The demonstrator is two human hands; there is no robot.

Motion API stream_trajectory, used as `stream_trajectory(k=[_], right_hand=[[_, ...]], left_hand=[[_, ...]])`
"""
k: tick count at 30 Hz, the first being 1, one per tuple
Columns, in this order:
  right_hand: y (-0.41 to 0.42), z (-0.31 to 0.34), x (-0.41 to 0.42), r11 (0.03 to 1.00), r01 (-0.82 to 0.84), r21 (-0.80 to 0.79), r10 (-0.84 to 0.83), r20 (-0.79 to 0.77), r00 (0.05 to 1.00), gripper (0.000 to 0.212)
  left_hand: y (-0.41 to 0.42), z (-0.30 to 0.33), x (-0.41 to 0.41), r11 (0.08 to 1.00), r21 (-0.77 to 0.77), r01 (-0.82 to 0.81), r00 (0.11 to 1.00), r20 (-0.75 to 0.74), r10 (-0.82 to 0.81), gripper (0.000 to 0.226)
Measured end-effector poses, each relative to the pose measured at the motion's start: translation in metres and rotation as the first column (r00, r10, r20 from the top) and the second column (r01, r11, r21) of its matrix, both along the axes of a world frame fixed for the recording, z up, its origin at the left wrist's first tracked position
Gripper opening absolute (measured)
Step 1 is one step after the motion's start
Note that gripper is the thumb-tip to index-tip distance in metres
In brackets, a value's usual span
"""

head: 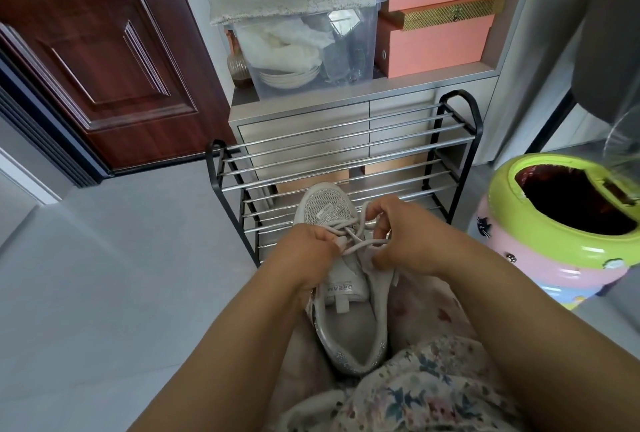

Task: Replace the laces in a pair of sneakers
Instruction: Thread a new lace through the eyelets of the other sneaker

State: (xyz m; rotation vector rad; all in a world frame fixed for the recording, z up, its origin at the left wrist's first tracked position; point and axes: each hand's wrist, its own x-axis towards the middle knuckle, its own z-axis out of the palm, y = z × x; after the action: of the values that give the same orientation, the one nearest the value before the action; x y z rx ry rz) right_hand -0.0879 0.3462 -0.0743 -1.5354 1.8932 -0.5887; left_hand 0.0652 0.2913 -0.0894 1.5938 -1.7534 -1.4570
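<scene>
A light grey sneaker (pixel 349 324) with a glittery toe rests on my lap, toe pointing away from me. Its pale lace (pixel 372 242) crosses loosely over the upper eyelets. My left hand (pixel 304 255) holds the left side of the shoe near the tongue, and its fingers pinch a strand of the lace. My right hand (pixel 405 237) is on the right side, with fingers curled round a loop of the same lace above the tongue. Only this one sneaker is in view.
A black and chrome shoe rack (pixel 346 154) stands just beyond the shoe. A green and pink bin (pixel 561 241) is at the right. Behind are a clear storage box (pixel 311 50), orange boxes (pixel 436 40) and a dark red door (pixel 104 50). Grey floor lies at the left.
</scene>
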Motion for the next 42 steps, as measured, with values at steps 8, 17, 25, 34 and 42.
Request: stream_trajectory(k=[8, 17, 25, 34, 42], right_hand=[[0.000, -0.001, -0.004, 1.000, -0.012, 0.003, 0.012, -0.065, 0.998, 0.038], [-0.003, 0.002, 0.010, 0.940, -0.146, -0.309, 0.145, -0.025, 0.989, 0.015], [-0.002, -0.003, 0.019, 0.808, -0.190, -0.558, 0.201, -0.044, 0.979, 0.005], [0.000, -0.001, 0.017, 0.919, -0.116, -0.377, 0.250, 0.329, 0.911, 0.021], [-0.004, -0.015, -0.006, 0.995, -0.042, -0.093, 0.058, 0.174, 0.983, 0.041]], left_hand=[[0.003, 0.057, 0.042, 0.991, 0.013, 0.134, 0.975, -0.181, -0.129, 0.012], [0.007, 0.047, 0.050, 0.938, 0.017, 0.345, 0.932, -0.127, -0.340, 0.017], [-0.003, 0.031, 0.035, 0.991, 0.083, 0.105, 0.992, -0.079, -0.099, 0.032], [-0.010, 0.014, 0.022, 0.955, 0.265, 0.130, 0.985, -0.146, -0.093, 0.024], [-0.028, 0.026, 0.071, 0.911, 0.225, 0.346, 0.858, -0.469, -0.210, 0.021]])
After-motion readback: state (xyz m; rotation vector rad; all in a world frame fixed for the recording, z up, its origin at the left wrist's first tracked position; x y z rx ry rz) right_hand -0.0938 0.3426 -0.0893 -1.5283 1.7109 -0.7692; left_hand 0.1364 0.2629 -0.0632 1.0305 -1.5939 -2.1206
